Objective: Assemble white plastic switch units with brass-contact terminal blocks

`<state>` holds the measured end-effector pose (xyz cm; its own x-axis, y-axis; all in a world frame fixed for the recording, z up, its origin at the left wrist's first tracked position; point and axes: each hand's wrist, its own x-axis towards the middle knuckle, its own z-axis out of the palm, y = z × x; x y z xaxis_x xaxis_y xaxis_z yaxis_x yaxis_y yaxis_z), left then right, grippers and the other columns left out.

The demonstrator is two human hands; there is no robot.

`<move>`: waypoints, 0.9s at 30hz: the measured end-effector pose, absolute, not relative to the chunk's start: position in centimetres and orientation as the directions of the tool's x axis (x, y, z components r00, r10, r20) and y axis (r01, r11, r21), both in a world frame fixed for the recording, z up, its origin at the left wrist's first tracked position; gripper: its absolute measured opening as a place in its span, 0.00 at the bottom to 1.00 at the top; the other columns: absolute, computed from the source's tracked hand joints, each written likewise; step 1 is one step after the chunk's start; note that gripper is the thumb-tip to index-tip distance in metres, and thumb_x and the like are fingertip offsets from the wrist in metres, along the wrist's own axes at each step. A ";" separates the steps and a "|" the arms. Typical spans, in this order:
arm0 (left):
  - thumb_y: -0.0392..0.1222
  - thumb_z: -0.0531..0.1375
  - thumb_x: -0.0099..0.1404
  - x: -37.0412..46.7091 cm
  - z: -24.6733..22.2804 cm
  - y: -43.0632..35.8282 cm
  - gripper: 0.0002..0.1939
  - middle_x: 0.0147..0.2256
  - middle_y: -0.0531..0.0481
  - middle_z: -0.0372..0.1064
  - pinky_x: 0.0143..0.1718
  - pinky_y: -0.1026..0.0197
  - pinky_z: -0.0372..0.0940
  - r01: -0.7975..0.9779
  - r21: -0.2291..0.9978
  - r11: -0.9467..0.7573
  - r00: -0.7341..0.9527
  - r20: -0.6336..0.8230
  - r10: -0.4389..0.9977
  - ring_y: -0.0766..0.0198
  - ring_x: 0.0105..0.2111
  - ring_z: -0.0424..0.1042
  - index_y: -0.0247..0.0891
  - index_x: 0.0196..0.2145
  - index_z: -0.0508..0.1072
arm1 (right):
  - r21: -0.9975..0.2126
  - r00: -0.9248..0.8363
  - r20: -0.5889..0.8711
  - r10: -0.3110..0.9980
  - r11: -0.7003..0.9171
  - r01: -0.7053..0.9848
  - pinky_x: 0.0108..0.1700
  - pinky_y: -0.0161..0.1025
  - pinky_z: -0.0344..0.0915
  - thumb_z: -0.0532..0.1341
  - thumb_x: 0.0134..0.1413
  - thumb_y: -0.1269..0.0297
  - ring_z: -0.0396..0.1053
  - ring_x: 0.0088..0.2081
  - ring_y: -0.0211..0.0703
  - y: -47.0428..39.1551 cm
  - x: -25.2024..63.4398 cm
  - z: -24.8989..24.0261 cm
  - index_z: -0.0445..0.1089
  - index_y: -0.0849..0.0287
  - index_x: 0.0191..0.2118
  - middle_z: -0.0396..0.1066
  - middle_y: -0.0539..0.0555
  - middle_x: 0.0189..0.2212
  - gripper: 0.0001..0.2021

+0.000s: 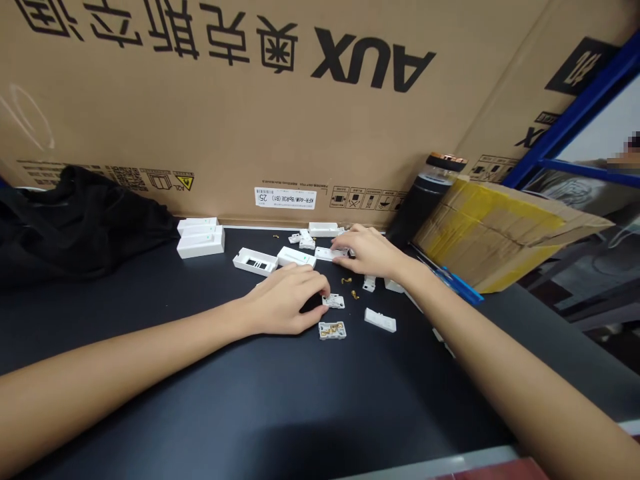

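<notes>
- Head view: left hand [286,300] narrow, thumb and index finger pinching the left end of a small white plate [335,302] low over the black table [280,413].
- Right hand [371,252] reaches farther back, curled, fingertips at a flat white strip [327,253]. Cannot tell whether it grips or only touches; fingers partly hide the contact.
- Just nearer than the pinched plate: a white tray [326,335] with brass-coloured pieces [334,328] in it, apart from both hands.
- Two loose brass clips [347,281] lie between the right hand and the plate; a white block [381,320] lies to the right of the tray.
- Open white case [255,262] and closed white case [300,255] sit beyond the left hand.
- Handling, my judgement: a light pinch on the plate's edges should suit best, keeping its face uncovered.
- Plate probably best kept level; tilting could shed any small part.
- Right wrist better held high, since a low sleeve-side sweep could scatter the clips.
- Tray likely steadier if left flat, not nudged by the left thumb.
</notes>
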<state>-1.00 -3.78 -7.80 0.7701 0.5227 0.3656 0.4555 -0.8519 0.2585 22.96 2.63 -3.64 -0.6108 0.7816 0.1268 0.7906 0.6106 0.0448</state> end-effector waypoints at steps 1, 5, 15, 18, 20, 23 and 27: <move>0.45 0.57 0.71 -1.0 -7.8 -3.8 0.08 0.38 0.50 0.73 0.44 0.53 0.63 0.457 0.254 -0.853 0.771 0.366 0.522 0.58 0.38 0.71 0.39 0.43 0.70 | 0.050 -0.618 0.108 0.779 0.617 0.786 0.47 0.47 0.59 0.62 0.62 0.60 0.68 0.49 0.55 3.0 22.4 -3.6 0.78 0.54 0.45 0.79 0.57 0.42 0.10; 0.46 0.57 0.72 -1.0 -7.9 -3.8 0.09 0.39 0.50 0.74 0.45 0.54 0.63 0.449 0.239 -0.861 0.776 0.374 0.509 0.58 0.40 0.71 0.39 0.44 0.70 | 0.057 -0.605 0.106 0.789 0.603 0.796 0.47 0.48 0.58 0.62 0.62 0.60 0.68 0.48 0.57 3.9 21.5 -3.6 0.78 0.57 0.43 0.78 0.60 0.39 0.09; 0.44 0.55 0.73 -1.0 -7.8 -3.8 0.09 0.41 0.47 0.75 0.44 0.53 0.65 0.445 0.134 -0.885 0.802 0.380 0.461 0.56 0.41 0.74 0.37 0.44 0.71 | -0.069 -0.613 0.187 0.767 0.633 0.771 0.47 0.48 0.59 0.57 0.66 0.56 0.67 0.46 0.55 2.5 21.8 -3.9 0.75 0.59 0.44 0.78 0.59 0.42 0.14; 0.44 0.54 0.74 -1.0 -7.9 -3.9 0.10 0.40 0.46 0.76 0.43 0.53 0.67 0.462 0.060 -0.885 0.813 0.370 0.449 0.54 0.40 0.75 0.37 0.44 0.72 | -0.213 -0.659 0.245 0.711 0.702 0.679 0.46 0.45 0.61 0.58 0.65 0.56 0.69 0.44 0.50 1.9 20.3 -3.7 0.74 0.59 0.44 0.78 0.58 0.42 0.14; 0.44 0.54 0.74 -1.0 -7.9 -4.0 0.10 0.39 0.46 0.77 0.41 0.53 0.67 0.471 0.021 -0.882 0.816 0.368 0.445 0.53 0.40 0.76 0.37 0.43 0.72 | -0.268 -0.689 0.214 0.693 0.720 0.641 0.44 0.42 0.62 0.60 0.63 0.56 0.71 0.42 0.49 1.8 19.2 -3.8 0.74 0.60 0.44 0.77 0.58 0.42 0.13; 0.45 0.54 0.74 -1.0 -7.9 -4.0 0.11 0.39 0.46 0.77 0.39 0.54 0.68 0.476 0.003 -0.879 0.817 0.369 0.444 0.53 0.40 0.76 0.37 0.43 0.72 | -0.285 -0.694 0.155 0.703 0.704 0.650 0.39 0.40 0.62 0.62 0.58 0.60 0.71 0.39 0.47 1.9 18.3 -3.9 0.74 0.59 0.45 0.77 0.57 0.40 0.12; 0.46 0.53 0.74 -1.0 -7.9 -4.0 0.11 0.39 0.46 0.76 0.38 0.54 0.68 0.495 0.033 -0.868 0.809 0.347 0.475 0.54 0.39 0.76 0.37 0.43 0.72 | -0.279 -0.663 0.146 0.734 0.674 0.684 0.36 0.39 0.61 0.65 0.51 0.63 0.71 0.35 0.46 2.2 18.9 -3.6 0.74 0.60 0.46 0.77 0.55 0.36 0.15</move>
<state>-1.00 -4.04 -7.85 0.8090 0.4749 0.3465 0.4954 -0.8680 0.0329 18.94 2.19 -3.64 -0.6633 0.7340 0.1461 0.6841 0.6738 -0.2795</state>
